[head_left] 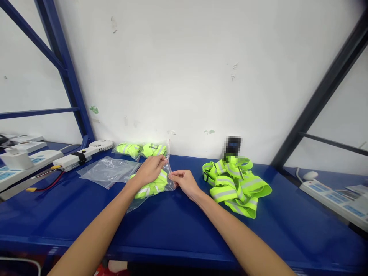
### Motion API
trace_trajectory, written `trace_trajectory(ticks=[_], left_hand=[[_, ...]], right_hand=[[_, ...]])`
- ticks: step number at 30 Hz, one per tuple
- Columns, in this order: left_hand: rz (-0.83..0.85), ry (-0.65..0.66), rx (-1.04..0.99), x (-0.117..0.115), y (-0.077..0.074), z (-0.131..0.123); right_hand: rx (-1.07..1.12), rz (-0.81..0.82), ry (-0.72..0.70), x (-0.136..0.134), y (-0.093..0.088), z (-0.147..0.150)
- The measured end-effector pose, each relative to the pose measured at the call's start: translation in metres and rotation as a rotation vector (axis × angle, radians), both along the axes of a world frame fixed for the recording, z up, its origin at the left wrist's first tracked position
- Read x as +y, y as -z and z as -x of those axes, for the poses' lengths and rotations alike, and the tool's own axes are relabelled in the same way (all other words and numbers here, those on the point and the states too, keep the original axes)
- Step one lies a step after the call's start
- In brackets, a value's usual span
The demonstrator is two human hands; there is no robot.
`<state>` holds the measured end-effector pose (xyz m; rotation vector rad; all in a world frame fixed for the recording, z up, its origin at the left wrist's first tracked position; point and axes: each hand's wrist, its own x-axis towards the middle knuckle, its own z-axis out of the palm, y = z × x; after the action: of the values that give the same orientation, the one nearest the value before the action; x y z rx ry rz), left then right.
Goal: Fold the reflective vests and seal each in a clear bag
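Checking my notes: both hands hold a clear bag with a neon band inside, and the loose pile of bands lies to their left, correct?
No: the head view shows the loose pile of bands to their right. The left hand and right hand hold the clear bag with a neon band.

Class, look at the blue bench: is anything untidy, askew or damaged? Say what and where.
Nothing is spilled or broken. The one untidy thing is the heap of reflective bands, tangled beside the right hand; that hand and the left hand pinch a clear bag holding a folded one. The wall has small chips.
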<state>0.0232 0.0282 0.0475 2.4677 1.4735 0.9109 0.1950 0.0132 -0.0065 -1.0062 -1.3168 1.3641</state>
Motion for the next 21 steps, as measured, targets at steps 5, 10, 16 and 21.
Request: trace_trajectory(ticks=[5, 10, 16, 21], left_hand=[[0.009, 0.009, 0.003, 0.0007, -0.0004, -0.0004], [0.009, -0.010, 0.007, 0.0010, -0.0002, -0.0006], [-0.016, 0.014, 0.017, 0.0005, 0.0013, -0.0004], [-0.030, -0.001, 0.043, -0.0007, 0.0025, -0.0016]], right_hand=[[-0.010, -0.018, -0.023, -0.0022, -0.0001, -0.0018], [-0.008, -0.032, -0.041, -0.0053, -0.0018, -0.0021], [-0.042, -0.062, 0.000, -0.0060, -0.0021, 0.0007], [-0.016, -0.038, 0.030, -0.0049, -0.0001, 0.0017]])
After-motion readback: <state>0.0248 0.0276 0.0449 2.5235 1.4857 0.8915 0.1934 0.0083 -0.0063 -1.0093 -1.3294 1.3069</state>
